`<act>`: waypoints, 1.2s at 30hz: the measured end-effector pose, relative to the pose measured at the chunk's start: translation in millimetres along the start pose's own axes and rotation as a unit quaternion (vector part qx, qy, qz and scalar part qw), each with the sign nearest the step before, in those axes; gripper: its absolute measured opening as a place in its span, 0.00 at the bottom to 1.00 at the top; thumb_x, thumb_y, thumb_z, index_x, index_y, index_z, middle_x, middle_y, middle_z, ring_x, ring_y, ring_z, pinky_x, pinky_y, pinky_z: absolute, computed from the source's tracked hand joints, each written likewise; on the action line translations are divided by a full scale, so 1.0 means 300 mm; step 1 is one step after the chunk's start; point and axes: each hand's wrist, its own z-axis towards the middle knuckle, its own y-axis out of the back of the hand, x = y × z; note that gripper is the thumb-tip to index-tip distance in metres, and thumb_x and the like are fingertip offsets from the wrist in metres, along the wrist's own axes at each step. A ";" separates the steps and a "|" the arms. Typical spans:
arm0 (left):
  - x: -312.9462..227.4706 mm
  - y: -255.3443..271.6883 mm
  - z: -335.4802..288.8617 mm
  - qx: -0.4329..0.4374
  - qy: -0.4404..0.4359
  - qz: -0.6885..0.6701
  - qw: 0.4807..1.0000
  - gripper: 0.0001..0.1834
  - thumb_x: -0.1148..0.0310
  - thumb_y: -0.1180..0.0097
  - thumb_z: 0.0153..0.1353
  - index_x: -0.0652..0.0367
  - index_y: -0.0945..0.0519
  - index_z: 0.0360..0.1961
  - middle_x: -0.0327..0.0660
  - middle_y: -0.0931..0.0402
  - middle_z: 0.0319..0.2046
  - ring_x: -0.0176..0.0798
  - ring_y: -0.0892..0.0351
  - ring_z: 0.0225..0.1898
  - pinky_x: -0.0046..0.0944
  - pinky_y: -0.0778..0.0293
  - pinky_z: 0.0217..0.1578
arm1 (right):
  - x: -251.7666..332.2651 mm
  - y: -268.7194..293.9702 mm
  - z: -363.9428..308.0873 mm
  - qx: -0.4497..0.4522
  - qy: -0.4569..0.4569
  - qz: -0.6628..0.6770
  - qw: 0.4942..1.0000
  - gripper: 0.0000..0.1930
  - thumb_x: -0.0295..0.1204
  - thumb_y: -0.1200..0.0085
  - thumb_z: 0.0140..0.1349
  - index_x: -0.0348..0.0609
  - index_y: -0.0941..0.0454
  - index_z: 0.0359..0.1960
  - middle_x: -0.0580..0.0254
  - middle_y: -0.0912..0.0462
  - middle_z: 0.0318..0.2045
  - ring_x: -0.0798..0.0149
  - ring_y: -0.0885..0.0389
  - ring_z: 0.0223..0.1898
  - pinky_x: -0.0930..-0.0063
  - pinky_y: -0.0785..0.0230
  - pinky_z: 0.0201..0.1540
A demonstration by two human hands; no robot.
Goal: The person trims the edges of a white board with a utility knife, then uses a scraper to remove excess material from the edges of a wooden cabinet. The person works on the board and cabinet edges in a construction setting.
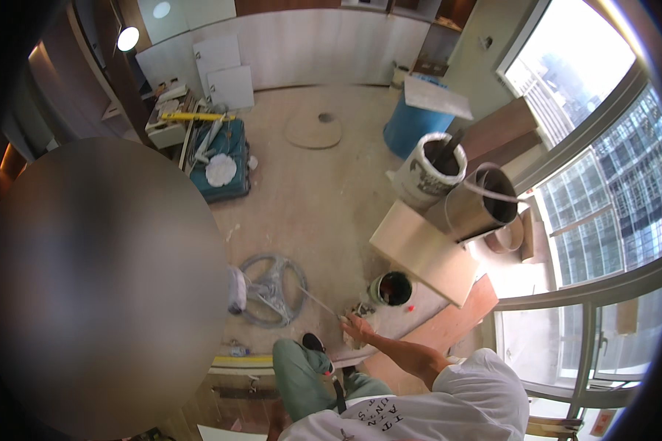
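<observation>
Grey, spoked wheel-shaped frame (266, 289) lies on the dusty beige floor (309, 198), just left of centre, partly cut off by a large blurred shape (103, 287) at the left edge. Bare right hand (357, 330) holds a thin, light-coloured rod (319, 302); fingers look closed on its near end, exact finger placement too small to tell. Rod slants up-left, far end at the frame's right rim; contact unclear. Left hand out of sight, grip can't be told. Just beyond the right hand: dark-mouthed round bucket (395, 287), contents unclear. Near it, pale rectangular wooden board (425, 253). Farther off, white bucket with dark contents (428, 173), brown rolled cylinder (485, 204), blue round barrel (404, 123). Upper left, teal case (232, 188) with clutter on top.
</observation>
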 end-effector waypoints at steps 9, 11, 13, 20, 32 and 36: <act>-0.598 -0.030 -0.384 0.090 -0.009 -0.019 0.996 0.32 0.43 0.48 0.67 0.52 0.33 0.64 0.44 0.30 0.56 0.42 0.30 0.54 0.49 0.37 0.50 | 0.450 0.588 -0.163 -0.109 -0.017 0.108 0.988 0.26 0.51 0.40 0.59 0.40 0.23 0.45 0.45 0.17 0.37 0.47 0.17 0.42 0.56 0.28 0.44; -0.728 -0.070 -0.437 0.105 0.004 -0.015 0.994 0.33 0.43 0.48 0.67 0.52 0.34 0.65 0.45 0.31 0.58 0.43 0.31 0.56 0.50 0.38 0.53 | 0.540 0.744 -0.211 -0.181 0.001 0.111 0.977 0.23 0.47 0.38 0.58 0.39 0.24 0.42 0.48 0.19 0.31 0.50 0.20 0.33 0.59 0.30 0.38; -0.881 -0.123 -0.426 0.116 0.013 -0.003 0.993 0.34 0.43 0.48 0.67 0.52 0.35 0.66 0.46 0.32 0.60 0.44 0.32 0.58 0.51 0.39 0.55 | 0.595 0.892 -0.235 -0.225 -0.006 0.151 0.963 0.20 0.44 0.38 0.59 0.39 0.24 0.41 0.48 0.20 0.30 0.51 0.22 0.32 0.61 0.30 0.39; -1.679 -0.477 -0.081 0.108 -0.020 0.009 0.994 0.38 0.42 0.48 0.67 0.53 0.39 0.71 0.49 0.36 0.67 0.47 0.35 0.67 0.55 0.43 0.65 | 0.624 1.308 0.126 -0.301 -0.098 0.230 0.920 0.22 0.46 0.40 0.58 0.36 0.24 0.40 0.52 0.24 0.24 0.57 0.26 0.27 0.61 0.34 0.33; -3.006 -0.754 0.422 0.093 -0.148 0.171 0.970 0.25 0.53 0.49 0.70 0.56 0.26 0.61 0.43 0.20 0.50 0.41 0.22 0.54 0.41 0.28 0.52 | 0.970 2.322 0.928 -0.386 0.078 0.339 0.854 0.12 0.31 0.49 0.61 0.39 0.33 0.43 0.55 0.28 0.26 0.63 0.30 0.27 0.65 0.34 0.31; -3.207 -0.685 0.626 0.077 -0.066 0.305 0.947 0.24 0.53 0.50 0.70 0.58 0.24 0.58 0.46 0.20 0.48 0.44 0.22 0.53 0.43 0.28 0.50 | 1.014 2.454 1.204 -0.458 0.076 0.333 0.821 0.13 0.31 0.49 0.60 0.38 0.32 0.43 0.55 0.28 0.27 0.63 0.30 0.27 0.64 0.33 0.32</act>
